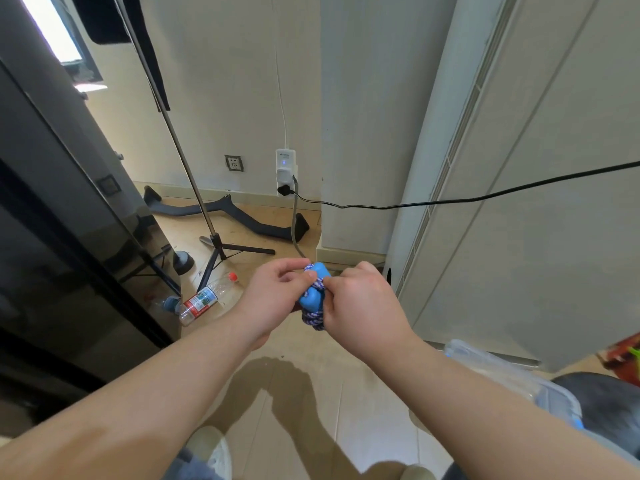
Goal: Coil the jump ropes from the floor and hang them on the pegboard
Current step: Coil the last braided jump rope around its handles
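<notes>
A jump rope (313, 296) with blue handles and purple-and-white braided cord is held in the air in front of me, bundled into a small coil. My left hand (277, 294) grips the bundle from the left, its thumb and fingers pinching the cord wrapped over the handles. My right hand (358, 303) holds it from the right, fingers curled round the handles and cord. A knot of cord hangs below the handles. No pegboard is in view.
An empty plastic bottle (207, 299) lies on the tiled floor beside a tripod stand (221, 247). A dark cabinet (69, 237) fills the left. A black cable (450, 201) stretches across from a wall socket (285, 171). A clear plastic box (502, 375) sits at the right.
</notes>
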`<state>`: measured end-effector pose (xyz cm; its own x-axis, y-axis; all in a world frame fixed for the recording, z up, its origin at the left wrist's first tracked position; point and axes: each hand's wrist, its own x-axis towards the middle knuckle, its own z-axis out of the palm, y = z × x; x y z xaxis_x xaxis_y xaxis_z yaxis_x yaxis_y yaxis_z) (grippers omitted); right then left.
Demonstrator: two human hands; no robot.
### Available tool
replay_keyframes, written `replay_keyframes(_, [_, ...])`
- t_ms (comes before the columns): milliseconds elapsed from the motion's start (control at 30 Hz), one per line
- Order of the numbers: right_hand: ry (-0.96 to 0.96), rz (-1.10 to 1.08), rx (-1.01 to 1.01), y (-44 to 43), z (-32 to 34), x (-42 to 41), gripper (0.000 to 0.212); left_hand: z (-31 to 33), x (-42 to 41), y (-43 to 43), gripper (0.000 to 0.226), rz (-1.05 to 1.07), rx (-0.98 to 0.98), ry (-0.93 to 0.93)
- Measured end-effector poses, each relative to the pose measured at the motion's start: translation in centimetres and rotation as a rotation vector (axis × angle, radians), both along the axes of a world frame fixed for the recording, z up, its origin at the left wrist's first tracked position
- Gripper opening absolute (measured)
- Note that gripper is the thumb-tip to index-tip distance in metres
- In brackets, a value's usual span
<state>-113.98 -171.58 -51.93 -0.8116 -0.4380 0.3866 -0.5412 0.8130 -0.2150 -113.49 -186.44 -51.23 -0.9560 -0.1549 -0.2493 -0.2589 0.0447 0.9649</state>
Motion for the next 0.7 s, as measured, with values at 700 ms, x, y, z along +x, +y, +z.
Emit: replay_keyframes(700, [-0.411, -0.024, -0.340, 0.9, 0.3, -0.3, 0.023, -0.2, -0.2, -1.0, 0.024, -0.052, 0.179, -0.058])
